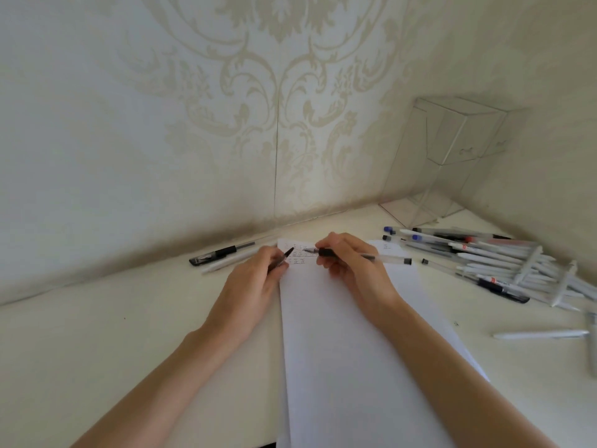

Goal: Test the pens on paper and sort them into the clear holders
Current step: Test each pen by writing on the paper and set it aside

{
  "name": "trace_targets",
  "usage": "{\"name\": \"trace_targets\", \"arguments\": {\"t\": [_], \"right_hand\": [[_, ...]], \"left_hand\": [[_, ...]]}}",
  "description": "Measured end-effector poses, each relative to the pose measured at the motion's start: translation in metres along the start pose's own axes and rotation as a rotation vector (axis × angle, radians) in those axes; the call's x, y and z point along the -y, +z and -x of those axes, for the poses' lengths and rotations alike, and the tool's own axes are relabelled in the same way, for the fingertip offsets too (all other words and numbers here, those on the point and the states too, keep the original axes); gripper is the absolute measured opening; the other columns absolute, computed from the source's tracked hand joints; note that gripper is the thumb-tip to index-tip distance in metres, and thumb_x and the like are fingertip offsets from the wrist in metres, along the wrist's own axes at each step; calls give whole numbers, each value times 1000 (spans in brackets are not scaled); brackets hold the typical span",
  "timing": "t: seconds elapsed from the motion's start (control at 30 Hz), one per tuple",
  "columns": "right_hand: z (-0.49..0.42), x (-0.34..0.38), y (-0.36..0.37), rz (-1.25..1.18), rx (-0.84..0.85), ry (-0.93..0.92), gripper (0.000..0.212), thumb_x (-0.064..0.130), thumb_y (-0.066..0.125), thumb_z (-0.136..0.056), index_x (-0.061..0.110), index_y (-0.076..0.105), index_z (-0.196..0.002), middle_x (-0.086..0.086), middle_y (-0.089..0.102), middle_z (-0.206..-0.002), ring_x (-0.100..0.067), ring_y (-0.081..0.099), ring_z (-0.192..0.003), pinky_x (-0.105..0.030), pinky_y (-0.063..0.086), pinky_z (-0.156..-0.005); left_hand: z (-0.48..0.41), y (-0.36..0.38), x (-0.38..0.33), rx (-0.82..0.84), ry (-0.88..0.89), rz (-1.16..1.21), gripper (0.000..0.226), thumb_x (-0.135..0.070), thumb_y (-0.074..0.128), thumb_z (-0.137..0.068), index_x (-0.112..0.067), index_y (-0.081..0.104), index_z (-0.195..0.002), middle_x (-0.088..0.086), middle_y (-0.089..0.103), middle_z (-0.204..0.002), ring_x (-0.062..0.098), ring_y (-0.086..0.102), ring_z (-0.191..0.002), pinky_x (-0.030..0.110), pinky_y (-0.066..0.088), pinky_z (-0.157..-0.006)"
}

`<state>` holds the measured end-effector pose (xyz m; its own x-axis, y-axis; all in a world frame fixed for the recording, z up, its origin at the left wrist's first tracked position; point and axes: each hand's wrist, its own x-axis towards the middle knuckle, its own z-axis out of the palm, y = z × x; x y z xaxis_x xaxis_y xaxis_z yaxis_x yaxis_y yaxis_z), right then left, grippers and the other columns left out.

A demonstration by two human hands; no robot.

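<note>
Where the paper (339, 350) bears short rows of written marks at its far end, the right hand (352, 270) pinches one clear pen (365, 256) by its black grip, tip lying leftward over those marks. At the paper's left edge the left hand (255, 276), fingers curled, holds one dark piece (281, 258); whether it is a cap or a pen cannot be told. Two pens, one black pen (219, 253) and one white pen (226, 263), lie left of the paper. Right of it lies a heap of pens (500, 260), overlapping past a sure count. Beyond the heap stand the clear holders (452, 156), seemingly two.
</note>
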<state>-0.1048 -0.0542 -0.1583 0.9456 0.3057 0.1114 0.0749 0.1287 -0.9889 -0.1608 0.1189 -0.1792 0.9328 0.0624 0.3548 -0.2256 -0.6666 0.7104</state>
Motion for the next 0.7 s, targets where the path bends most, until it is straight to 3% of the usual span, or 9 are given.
{"name": "trace_targets", "arguments": {"t": [0.1,0.2,0.4,0.5,0.7], "right_hand": [[5,0,-1,-108,-36,14,28,19,50,-96,5,50,-72,-12,61,-61,-16,46,-54,-23,36,-53],[4,0,0,-50,-37,-4,34,18,52,-95,11,42,-64,-9,58,-56,-18,42,-54,-23,34,-52],[8,3,4,78,30,-3,36,18,59,-92,11,41,-61,0,46,-47,-11,35,-48,-18,29,-48],[10,6,6,119,52,-23,38,12,60,-91,9,40,-59,-1,45,-44,-10,35,-45,-17,30,-47],[9,6,9,113,82,-30,38,10,60,-91,11,41,-58,-1,49,-44,-11,38,-45,-17,33,-48]], "left_hand": [[0,-2,0,-21,71,-71,16,-18,61,-88,-12,65,-102,-1,68,-89,0,56,-68,21,41,-66],[0,-1,1,-11,138,-88,22,-25,59,-84,-11,67,-99,0,67,-88,18,61,-80,32,44,-71],[1,0,2,24,268,-79,33,-39,49,-86,-16,66,-102,-3,66,-90,9,54,-84,23,41,-73],[4,1,0,44,359,-43,19,-34,47,-89,-26,57,-103,-4,64,-86,10,55,-80,24,42,-70],[5,1,0,12,425,-74,15,-28,46,-91,-21,55,-100,3,60,-76,16,52,-72,30,41,-63]]}}
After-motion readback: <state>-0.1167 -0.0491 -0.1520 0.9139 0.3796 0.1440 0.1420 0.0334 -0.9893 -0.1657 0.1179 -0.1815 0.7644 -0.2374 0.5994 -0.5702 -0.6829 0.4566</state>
